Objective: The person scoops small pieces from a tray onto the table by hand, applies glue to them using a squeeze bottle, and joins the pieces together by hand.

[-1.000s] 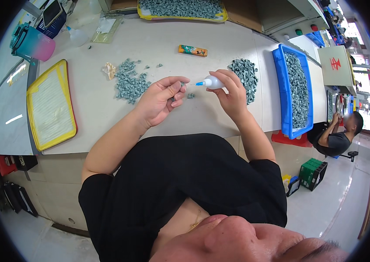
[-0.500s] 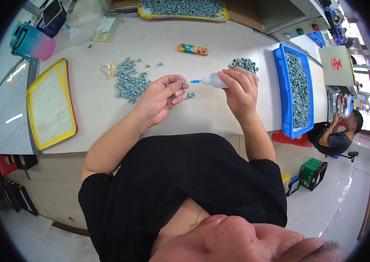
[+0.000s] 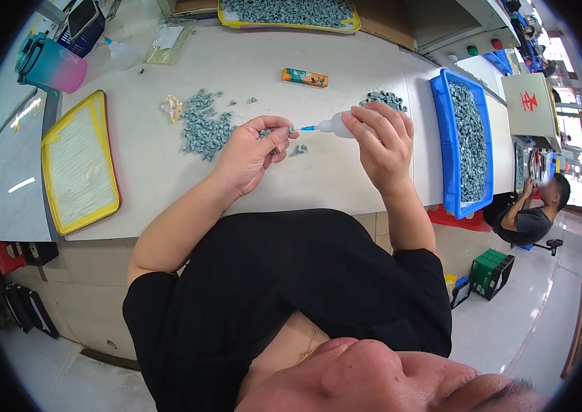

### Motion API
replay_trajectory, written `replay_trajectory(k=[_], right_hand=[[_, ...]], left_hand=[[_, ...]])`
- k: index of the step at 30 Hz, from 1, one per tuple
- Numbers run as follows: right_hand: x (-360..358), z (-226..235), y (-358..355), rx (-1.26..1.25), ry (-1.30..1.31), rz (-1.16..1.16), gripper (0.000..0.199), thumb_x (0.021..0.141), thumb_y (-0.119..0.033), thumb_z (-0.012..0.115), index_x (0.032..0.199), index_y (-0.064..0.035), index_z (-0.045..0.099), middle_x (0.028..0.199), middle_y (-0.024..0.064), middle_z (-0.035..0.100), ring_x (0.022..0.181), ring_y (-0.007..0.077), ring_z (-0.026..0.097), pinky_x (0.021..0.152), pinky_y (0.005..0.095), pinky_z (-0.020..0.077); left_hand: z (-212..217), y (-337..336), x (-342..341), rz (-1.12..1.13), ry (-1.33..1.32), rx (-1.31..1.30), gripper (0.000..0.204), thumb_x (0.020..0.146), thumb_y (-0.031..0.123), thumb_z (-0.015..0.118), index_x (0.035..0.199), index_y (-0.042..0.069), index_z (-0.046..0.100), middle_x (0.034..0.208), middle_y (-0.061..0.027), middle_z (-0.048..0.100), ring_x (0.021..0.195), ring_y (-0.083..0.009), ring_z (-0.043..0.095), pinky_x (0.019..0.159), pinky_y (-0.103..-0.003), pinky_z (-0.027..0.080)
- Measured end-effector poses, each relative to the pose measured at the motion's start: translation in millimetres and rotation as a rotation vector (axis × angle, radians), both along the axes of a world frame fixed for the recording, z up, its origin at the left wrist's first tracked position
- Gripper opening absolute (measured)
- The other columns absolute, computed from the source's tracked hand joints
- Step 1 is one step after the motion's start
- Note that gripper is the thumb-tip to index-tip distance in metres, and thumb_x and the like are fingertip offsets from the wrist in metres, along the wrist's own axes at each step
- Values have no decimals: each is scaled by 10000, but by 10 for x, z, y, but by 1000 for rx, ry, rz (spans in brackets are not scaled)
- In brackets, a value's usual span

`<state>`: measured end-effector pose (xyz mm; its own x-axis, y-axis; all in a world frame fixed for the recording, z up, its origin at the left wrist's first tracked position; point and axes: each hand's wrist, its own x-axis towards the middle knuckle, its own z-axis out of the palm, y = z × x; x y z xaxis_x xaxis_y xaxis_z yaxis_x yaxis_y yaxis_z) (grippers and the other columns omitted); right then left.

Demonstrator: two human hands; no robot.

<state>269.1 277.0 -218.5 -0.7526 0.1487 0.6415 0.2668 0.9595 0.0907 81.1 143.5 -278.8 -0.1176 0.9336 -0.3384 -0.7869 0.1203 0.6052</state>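
Note:
My right hand (image 3: 381,141) is closed round a white squeeze bottle (image 3: 336,126), held on its side. The bottle's thin needle tip with a blue base (image 3: 308,128) points left. Its end meets a small grey-green part (image 3: 292,129) pinched between thumb and finger of my left hand (image 3: 255,152). What else the curled left fingers hold is partly hidden. Left of that hand lies a loose pile of small grey-green parts (image 3: 205,127). A couple of stray pieces (image 3: 301,149) rest just below the needle. Behind my right hand is a darker pile of such parts (image 3: 384,100).
A blue bin (image 3: 447,151) full of parts stands at the right. At the left lie a yellow-rimmed tray (image 3: 51,165) and a teal-pink bottle (image 3: 71,74). Another yellow-edged tray (image 3: 291,26) holds parts at the back. An orange-green tube (image 3: 305,77) lies mid-table. A person (image 3: 534,220) sits far right.
My right hand has shifted slightly, its fingers lifting a little on the squeeze bottle. The left hand keeps its pinch in almost the same place.

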Motion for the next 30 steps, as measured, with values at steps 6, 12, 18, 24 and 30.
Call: replay_trajectory(k=[6,12,18,24,30], right_hand=[[6,-150,78,-127,97,-21,370,618,-43,755,974,-103,673,963,20,662,937,206,609,781,330,433],[-49,-574,33,-1033,232,-99,326,762,-36,751,1048,-47,596,1032,61,682,956,212,649,891,310,471],[-57,-724,116,-1373,237,-40,370,788,-37,730,1119,-37,564,1104,70,672,1034,197,640,927,295,468],[208,-518,449,-672,-61,-268,174,843,-53,631,1008,-33,685,969,85,660,911,258,615,826,340,502],[267,-511,460,-481,-359,-338,229,770,3,606,982,-29,686,977,104,648,938,277,586,854,348,479]], left_hand=[[-20,-6,-7,-8,3,-4,181,934,47,586,1094,-27,546,978,-114,594,682,-77,458,586,-211,401],[-24,-6,2,-27,-9,-39,190,932,60,598,1095,-27,555,963,-103,592,682,-81,461,579,-211,402],[-25,-13,-19,-61,-40,-37,206,924,61,614,1097,-42,566,968,-111,611,708,-90,502,598,-219,416],[0,-30,8,-65,-66,-4,197,929,56,606,1090,-45,557,968,-116,611,722,-97,502,595,-220,418],[16,-20,11,-105,-69,-60,174,935,80,604,1061,-19,538,926,-82,598,702,-86,476,565,-195,383]])
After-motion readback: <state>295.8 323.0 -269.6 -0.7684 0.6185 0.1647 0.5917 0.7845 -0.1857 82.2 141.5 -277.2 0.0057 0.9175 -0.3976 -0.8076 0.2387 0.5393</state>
